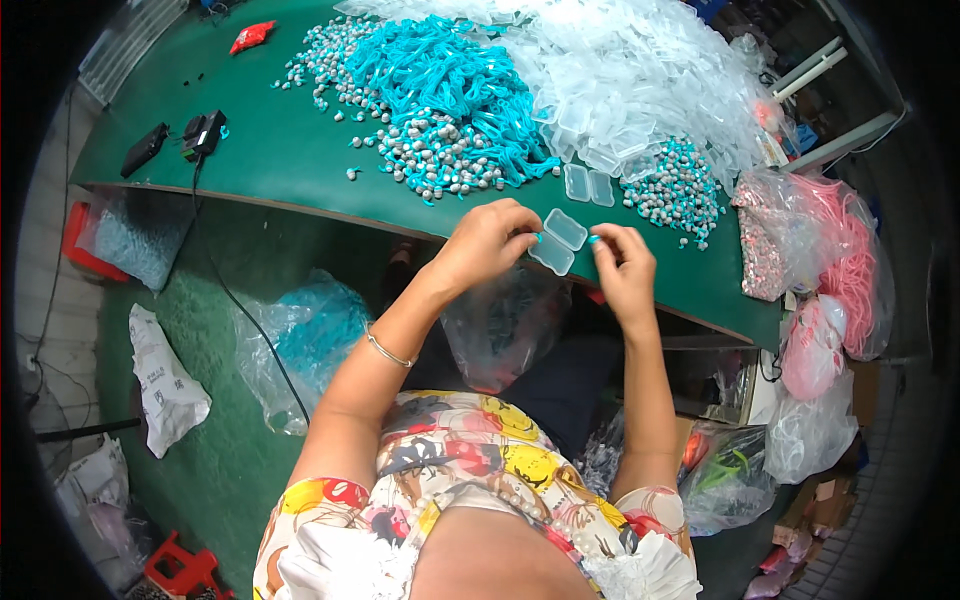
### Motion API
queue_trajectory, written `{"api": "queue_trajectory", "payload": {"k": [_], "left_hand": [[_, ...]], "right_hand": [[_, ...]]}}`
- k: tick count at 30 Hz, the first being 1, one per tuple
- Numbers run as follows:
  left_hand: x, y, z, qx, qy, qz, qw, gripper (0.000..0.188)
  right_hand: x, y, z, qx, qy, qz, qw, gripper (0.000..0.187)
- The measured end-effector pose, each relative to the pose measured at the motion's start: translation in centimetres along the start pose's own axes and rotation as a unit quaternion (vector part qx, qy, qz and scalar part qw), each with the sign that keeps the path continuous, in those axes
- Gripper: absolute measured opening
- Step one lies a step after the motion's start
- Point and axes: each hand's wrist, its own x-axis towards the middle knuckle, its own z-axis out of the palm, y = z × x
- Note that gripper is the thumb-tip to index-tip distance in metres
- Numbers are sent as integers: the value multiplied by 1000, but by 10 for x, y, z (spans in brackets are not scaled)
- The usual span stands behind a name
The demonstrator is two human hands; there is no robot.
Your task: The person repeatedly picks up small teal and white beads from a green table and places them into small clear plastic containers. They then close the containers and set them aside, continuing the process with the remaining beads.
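Observation:
An open clear plastic case (567, 230), its two halves spread flat, lies at the table's front edge between my hands. My left hand (490, 240) is closed in a pinch at the case's left side, with a bit of blue at the fingertips. To the right of the case, my right hand (626, 268) pinches a small blue-tipped piece (593, 239); most of it is hidden by the fingers. Just beyond sits a second open clear case (588, 186). A pile of small grey pieces with blue ends (672, 195) is past my right hand.
Blue cords (440, 75) are heaped on the green table (270, 160), with more grey pieces (440, 155) before them. A large mound of clear cases (640, 80) covers the back right. Bagged pink cords (845, 250) hang at the right. A black cable (225, 290) drops at the left.

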Motion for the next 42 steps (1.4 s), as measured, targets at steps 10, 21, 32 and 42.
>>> {"api": "queue_trajectory", "payload": {"k": [10,21,32,42], "left_hand": [[-3,10,3,71,-20,-18,997,10],[-7,16,23,159,42,-12,986,14],[-13,12,23,163,71,8,984,36],[-15,13,17,171,11,5,985,49]], "right_hand": [[17,-7,32,54,-27,-9,998,18],[8,-17,25,-179,-79,-81,977,14],[35,-11,11,-106,-131,-79,982,11],[100,16,64,-341,-40,-230,911,17]]}}
